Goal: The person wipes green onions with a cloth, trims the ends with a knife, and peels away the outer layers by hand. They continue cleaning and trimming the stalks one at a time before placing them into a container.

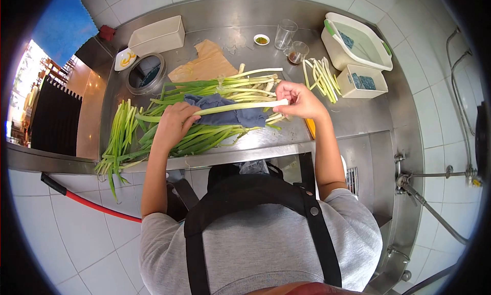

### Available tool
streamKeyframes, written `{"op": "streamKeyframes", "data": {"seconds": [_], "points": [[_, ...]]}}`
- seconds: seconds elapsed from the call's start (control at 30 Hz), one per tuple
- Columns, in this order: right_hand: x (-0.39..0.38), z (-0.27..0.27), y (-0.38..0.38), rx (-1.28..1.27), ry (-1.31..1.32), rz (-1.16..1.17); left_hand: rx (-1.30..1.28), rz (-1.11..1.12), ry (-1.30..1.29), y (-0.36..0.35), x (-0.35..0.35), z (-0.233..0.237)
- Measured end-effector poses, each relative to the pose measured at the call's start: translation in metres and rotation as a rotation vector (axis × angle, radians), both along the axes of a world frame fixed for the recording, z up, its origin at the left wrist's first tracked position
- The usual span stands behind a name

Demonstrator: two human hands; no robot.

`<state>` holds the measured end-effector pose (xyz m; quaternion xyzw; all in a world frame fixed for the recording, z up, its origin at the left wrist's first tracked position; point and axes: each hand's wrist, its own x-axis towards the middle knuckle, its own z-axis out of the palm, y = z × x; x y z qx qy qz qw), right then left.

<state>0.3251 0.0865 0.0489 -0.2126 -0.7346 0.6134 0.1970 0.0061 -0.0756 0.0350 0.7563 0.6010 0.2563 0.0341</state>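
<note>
A long green onion (232,107) stretches level between my two hands. The fingers of my left hand (176,122) are closed around its green part. At its white root end, my right hand (299,101) pinches it between thumb and fingers. Beneath the stalk a crumpled blue-grey cloth (225,117) lies over piled green onions (204,140). More stalks with roots (255,83) lie just behind the cloth. An orange-yellow handle (310,127) shows beside my right wrist; the rest of that tool is hidden.
Brown paper (202,65), a white bin (157,35) and a round container (147,74) stand at the back left. Glasses (285,34), a sauce dish (261,40), cut stalks (322,80), a water tub (358,44) and a smaller bin (362,93) are at the right.
</note>
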Motion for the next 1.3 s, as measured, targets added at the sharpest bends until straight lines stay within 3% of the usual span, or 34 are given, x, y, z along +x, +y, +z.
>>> {"op": "streamKeyframes", "data": {"seconds": [0.2,0.27,0.33,0.4,0.43,0.47,0.53,0.57,0.6,0.67,0.7,0.77,0.83,0.87,0.9,1.07,1.13,1.3], "points": [[0.002,-0.005,0.003,0.037,-0.072,0.009,-0.004,-0.006,-0.056,-0.004,0.0,0.0],[0.001,-0.003,0.0,-0.075,0.066,-0.14,-0.007,-0.019,-0.085,-0.005,0.001,0.001],[0.0,-0.013,0.01,-0.022,0.141,-0.142,-0.01,-0.03,-0.114,-0.006,0.003,0.001],[-0.005,-0.02,0.016,0.328,0.381,-0.364,0.011,-0.021,-0.143,-0.007,0.003,0.002],[-0.003,-0.015,0.013,0.111,0.461,-0.501,0.012,-0.018,-0.143,-0.008,-0.001,0.002],[0.002,-0.017,0.018,0.111,0.462,-0.497,-0.022,0.027,-0.133,-0.01,-0.008,0.001],[0.022,-0.034,0.041,0.016,0.386,-0.867,-0.056,0.076,-0.12,-0.013,-0.015,0.001],[0.035,-0.051,0.055,0.007,0.204,-0.832,-0.066,0.101,-0.152,-0.015,-0.016,0.001],[0.043,-0.075,0.06,0.004,0.205,-0.827,-0.077,0.127,-0.183,-0.016,-0.018,0.0],[0.051,-0.11,0.058,0.681,-0.768,-0.667,-0.016,0.122,-0.168,-0.016,-0.019,-0.007],[0.044,-0.109,0.047,0.684,-0.765,-0.662,0.048,0.111,-0.153,-0.015,-0.019,-0.01],[0.007,-0.092,0.014,0.589,-1.314,-0.73,0.02,0.135,-0.162,-0.013,-0.018,-0.013],[-0.022,-0.087,0.0,0.645,-1.148,-0.824,-0.01,0.162,-0.173,-0.01,-0.014,-0.013],[-0.033,-0.095,-0.002,0.68,-0.939,-0.828,-0.082,0.184,-0.153,-0.008,-0.012,-0.01],[-0.052,-0.096,-0.005,0.58,-0.91,-0.765,-0.155,0.203,-0.131,-0.006,-0.01,-0.007],[-0.082,-0.144,0.015,0.658,-0.921,-0.786,-0.07,0.187,-0.124,0.004,-0.011,-0.015],[-0.086,-0.13,0.01,0.706,-0.971,-0.82,-0.025,0.201,-0.139,0.004,-0.014,-0.014],[-0.126,-0.106,-0.032,0.578,-0.468,-0.529,0.012,0.207,-0.185,0.013,-0.012,-0.022]]}}
